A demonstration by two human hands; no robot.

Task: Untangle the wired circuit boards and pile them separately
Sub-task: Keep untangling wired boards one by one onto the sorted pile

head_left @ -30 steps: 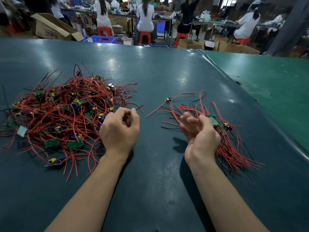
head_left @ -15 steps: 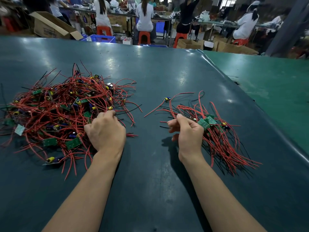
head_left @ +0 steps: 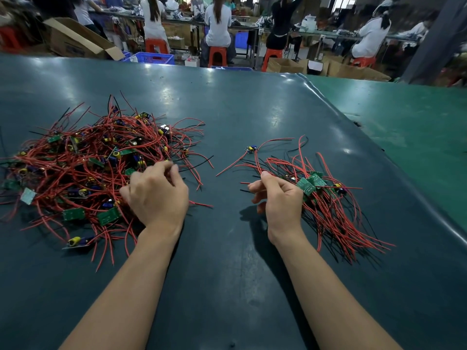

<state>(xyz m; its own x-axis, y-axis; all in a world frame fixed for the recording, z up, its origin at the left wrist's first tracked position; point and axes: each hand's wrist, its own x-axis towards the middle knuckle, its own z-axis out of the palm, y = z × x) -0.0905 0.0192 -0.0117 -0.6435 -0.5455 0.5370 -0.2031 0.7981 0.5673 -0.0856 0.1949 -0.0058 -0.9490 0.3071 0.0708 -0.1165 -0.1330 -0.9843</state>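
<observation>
Your left hand has moved back into the tangled heap, fingers curled, probably pinching a wire though it's hard to see, while your right hand grips boards on the sorted pile, so another extraction is starting.

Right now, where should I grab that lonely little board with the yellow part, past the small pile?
Probably pinch the lone board itself from above, not its wires. Its red wires run back into the sorted pile, so tugging those could drag others.

Factory assembly floor: seated workers on stools at long benches.
</observation>
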